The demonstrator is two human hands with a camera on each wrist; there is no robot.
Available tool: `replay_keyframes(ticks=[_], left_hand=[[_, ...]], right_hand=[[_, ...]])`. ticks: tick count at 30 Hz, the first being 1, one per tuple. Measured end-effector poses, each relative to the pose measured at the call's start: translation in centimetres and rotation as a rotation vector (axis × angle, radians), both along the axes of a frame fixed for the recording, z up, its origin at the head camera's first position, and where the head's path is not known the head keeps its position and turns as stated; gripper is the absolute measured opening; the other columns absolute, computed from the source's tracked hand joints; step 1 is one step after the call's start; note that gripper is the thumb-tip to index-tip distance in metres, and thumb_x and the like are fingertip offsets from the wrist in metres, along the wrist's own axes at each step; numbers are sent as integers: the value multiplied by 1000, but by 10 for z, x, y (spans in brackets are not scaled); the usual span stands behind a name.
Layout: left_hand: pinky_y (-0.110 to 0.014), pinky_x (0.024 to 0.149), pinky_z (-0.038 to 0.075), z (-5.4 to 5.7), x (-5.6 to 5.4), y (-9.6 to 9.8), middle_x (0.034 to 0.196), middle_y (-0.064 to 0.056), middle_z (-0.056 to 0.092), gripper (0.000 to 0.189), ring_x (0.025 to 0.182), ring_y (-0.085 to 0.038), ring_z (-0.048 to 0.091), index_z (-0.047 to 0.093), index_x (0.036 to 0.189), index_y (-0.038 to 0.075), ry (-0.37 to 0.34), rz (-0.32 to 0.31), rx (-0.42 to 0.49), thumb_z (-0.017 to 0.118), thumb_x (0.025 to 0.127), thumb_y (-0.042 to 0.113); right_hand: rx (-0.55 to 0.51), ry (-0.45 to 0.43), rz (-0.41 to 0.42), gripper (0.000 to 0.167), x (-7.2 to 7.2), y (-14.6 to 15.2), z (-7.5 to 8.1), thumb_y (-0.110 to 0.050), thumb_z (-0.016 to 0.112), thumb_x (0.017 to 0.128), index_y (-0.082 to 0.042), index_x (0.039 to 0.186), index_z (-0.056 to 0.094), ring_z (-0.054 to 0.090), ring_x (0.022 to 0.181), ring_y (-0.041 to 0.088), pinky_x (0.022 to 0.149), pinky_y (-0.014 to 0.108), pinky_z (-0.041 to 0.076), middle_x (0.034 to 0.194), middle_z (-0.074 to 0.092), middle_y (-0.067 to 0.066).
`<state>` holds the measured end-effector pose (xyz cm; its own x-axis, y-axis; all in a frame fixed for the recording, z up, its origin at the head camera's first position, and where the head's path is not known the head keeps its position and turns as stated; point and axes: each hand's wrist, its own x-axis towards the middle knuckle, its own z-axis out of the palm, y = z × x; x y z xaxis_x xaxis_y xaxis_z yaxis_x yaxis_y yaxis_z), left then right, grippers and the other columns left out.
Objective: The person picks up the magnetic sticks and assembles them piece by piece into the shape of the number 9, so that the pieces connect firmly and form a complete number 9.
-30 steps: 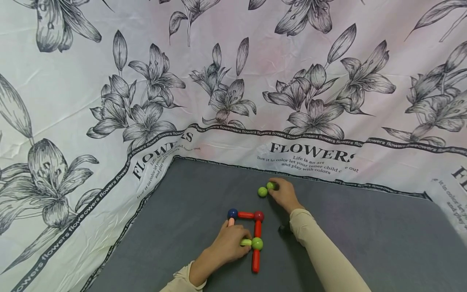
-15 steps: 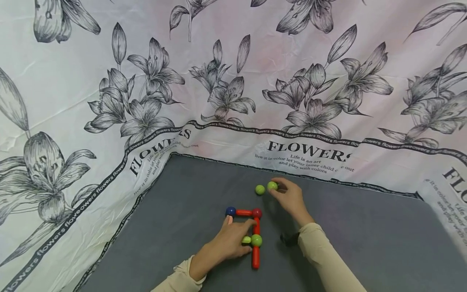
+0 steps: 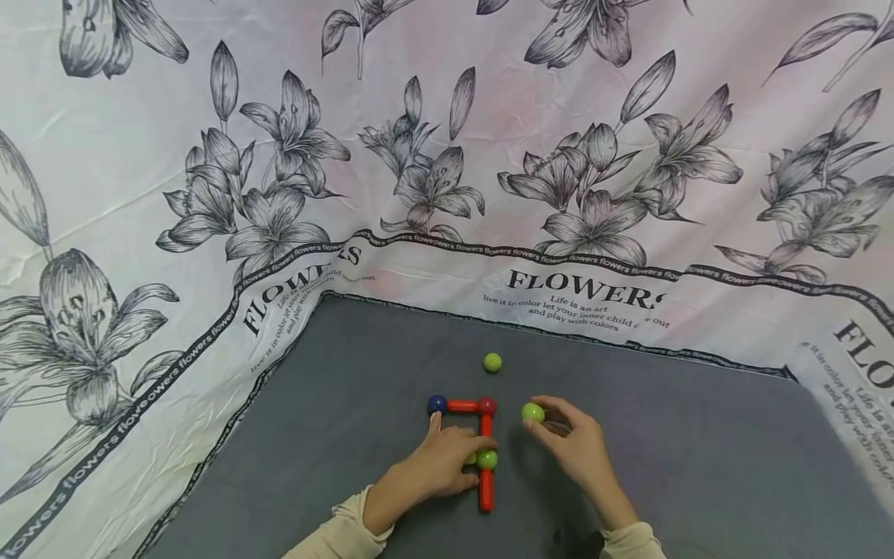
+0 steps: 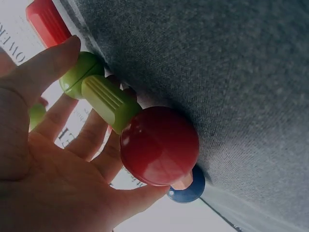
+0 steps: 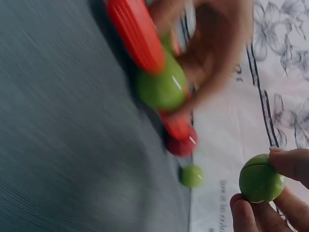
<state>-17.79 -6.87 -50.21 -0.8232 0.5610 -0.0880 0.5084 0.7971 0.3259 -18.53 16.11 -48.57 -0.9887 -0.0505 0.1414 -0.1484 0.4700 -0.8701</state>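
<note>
Balls and sticks are joined on the grey surface. In the head view, a red stick (image 3: 461,406) links a blue ball (image 3: 436,404) to a red ball (image 3: 486,406). Further red sticks meet at a green ball (image 3: 486,460). My left hand (image 3: 434,458) lies over the structure, thumb and index finger about that green ball. Beneath it, the left wrist view shows a green stick (image 4: 110,102), another red ball (image 4: 159,146) and a peach stick (image 4: 182,181). My right hand (image 3: 578,441) pinches a separate green ball (image 5: 261,179), held apart from the structure.
Another green ball (image 3: 492,362) lies loose behind the structure. White cloth (image 3: 419,279) with flower prints rises along the back and left of the grey surface (image 3: 698,450). A small dark object (image 3: 580,541) shows by the right sleeve.
My right hand has lifted its green ball away from the loose one and brought it towards me, right of the red ball. The left hand's index finger has extended over the structure's green ball.
</note>
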Motion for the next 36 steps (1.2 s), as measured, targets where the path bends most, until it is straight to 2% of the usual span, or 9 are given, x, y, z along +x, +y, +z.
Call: replay_keyframes(ticks=[5,8,11,15,19,23,31,36], left_hand=[[-68,112,30,0,1,1,111,9,66,58,104,-11,63,59,135,39,33,-23,-40,81,83,31],[-68,111,32,0,3,1,114,8,63,59,104,-13,61,56,138,41,101,-43,-98,80,85,34],[-68,112,31,2,7,3,122,5,60,57,116,-17,59,57,137,40,167,-56,-123,80,85,35],[-68,111,34,5,10,5,138,3,56,48,131,-19,53,65,127,39,232,-107,-96,82,83,30],[-64,110,39,2,11,7,141,4,56,36,132,-19,52,71,113,40,260,-164,-101,81,83,24],[-61,110,40,-2,11,9,139,6,57,31,132,-18,51,73,105,41,257,-175,-100,78,82,20],[-62,111,39,-2,10,9,137,6,58,28,131,-19,51,73,104,38,218,-179,-51,78,83,20],[-63,111,38,-2,9,9,136,6,59,26,130,-19,52,73,103,37,193,-175,-16,79,83,22]], right_hand=[[-77,-160,-29,39,40,-11,-15,-19,84,81,-13,118,72,70,98,8,83,22,57,116,74,5],[-106,-243,-36,41,59,-19,-24,-21,85,79,-13,117,72,70,96,9,81,24,58,114,74,5],[-117,-298,-13,43,75,-24,-33,-24,85,79,-10,118,71,71,94,10,80,26,59,115,73,9],[-129,-330,4,48,91,-27,-43,-26,84,80,-5,120,68,71,91,7,80,26,59,114,72,14],[-116,-356,-20,51,101,-31,-46,-30,84,79,-5,120,67,70,88,6,78,26,59,111,73,12],[-93,-340,-37,48,106,-35,-45,-29,85,78,-7,117,68,69,86,6,75,24,59,108,70,10],[-77,-311,-28,41,117,-45,-42,-24,86,77,-6,110,70,70,84,5,73,22,58,102,70,10],[-56,-294,-109,40,118,-52,-42,-22,86,77,-6,109,70,72,85,10,73,22,58,102,70,10]])
